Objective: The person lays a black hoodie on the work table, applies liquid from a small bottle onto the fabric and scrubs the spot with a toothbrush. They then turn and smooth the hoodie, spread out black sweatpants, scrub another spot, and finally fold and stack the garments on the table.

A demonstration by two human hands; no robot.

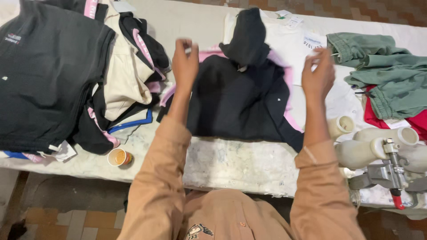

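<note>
While both forearms rise, left hand (185, 62) and right hand (318, 75) hover loosely spread, empty, above the black hoodie (240, 102).

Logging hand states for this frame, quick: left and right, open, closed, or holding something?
Left hand: raised above the black sweatshirt, fingers curled; whether it pinches anything cannot be told.
Right hand: raised, fingers loosely bent, blurred; no held item discernible.
</note>
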